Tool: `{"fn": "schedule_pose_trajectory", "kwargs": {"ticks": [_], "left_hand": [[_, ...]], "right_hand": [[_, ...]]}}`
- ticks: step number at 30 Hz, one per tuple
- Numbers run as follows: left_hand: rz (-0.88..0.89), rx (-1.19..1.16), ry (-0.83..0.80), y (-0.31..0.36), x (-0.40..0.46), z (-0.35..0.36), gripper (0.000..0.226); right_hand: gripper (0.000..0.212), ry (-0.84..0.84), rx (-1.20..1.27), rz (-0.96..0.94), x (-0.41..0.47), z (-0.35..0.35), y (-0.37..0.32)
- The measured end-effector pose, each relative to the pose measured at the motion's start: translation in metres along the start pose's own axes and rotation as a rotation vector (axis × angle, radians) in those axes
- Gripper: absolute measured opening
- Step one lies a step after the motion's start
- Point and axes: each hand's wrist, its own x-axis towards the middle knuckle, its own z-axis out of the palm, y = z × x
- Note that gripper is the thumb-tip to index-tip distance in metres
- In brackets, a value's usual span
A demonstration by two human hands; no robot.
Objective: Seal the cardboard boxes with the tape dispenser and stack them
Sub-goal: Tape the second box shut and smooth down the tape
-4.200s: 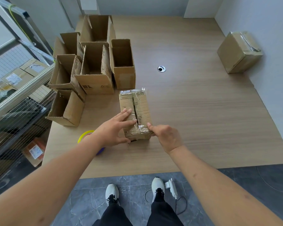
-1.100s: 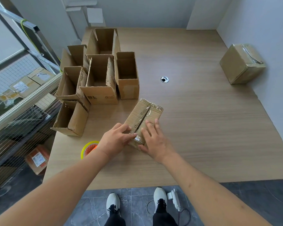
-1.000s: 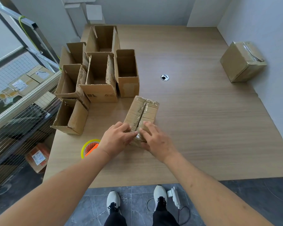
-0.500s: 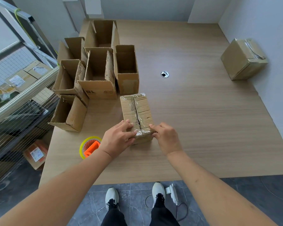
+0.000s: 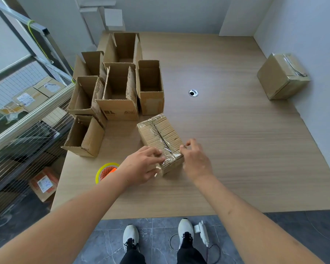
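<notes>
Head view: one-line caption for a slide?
Both hands, left and right, press tape onto the near end of a closed box; open boxes wait behind.

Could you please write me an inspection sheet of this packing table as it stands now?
Surface: wooden table with a round grommet hole.
Job's things: taped box at the front; six open boxes at the left rear; sealed box by the right wall; tape dispenser near the left edge.
Clutter: nothing seen.
Grips: left hand presses tape on the taped box's near end; right hand touches its near right corner, fingers curled.
Cables: white plug with cord on the floor by the shoes.
Surroundings: wire rack holding labelled parcels at left; grey walls; tiled floor.
</notes>
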Motion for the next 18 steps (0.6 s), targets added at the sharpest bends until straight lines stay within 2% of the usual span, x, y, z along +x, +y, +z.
{"fn": "schedule_pose_trajectory", "kwargs": {"ticks": [2,8,12,15,18], "left_hand": [[-0.008,0.015,0.011,0.0,0.001,0.002,0.043],[0.053,0.064,0.088,-0.003,0.01,0.005,0.043],[0.081,0.084,0.114,-0.008,0.018,0.007,0.033],[0.101,0.075,0.119,-0.013,0.02,0.007,0.032],[0.116,0.08,0.112,-0.016,0.023,0.007,0.032]], "right_hand": [[0.039,0.033,-0.021,-0.055,-0.004,0.001,0.0],[0.063,0.027,0.13,-0.295,-0.02,0.016,0.001],[0.082,0.048,0.124,-0.215,-0.021,0.028,-0.008],[0.073,0.118,0.041,-0.191,-0.014,0.032,-0.016],[0.063,0.213,-0.007,-0.271,-0.008,0.037,-0.016]]}}
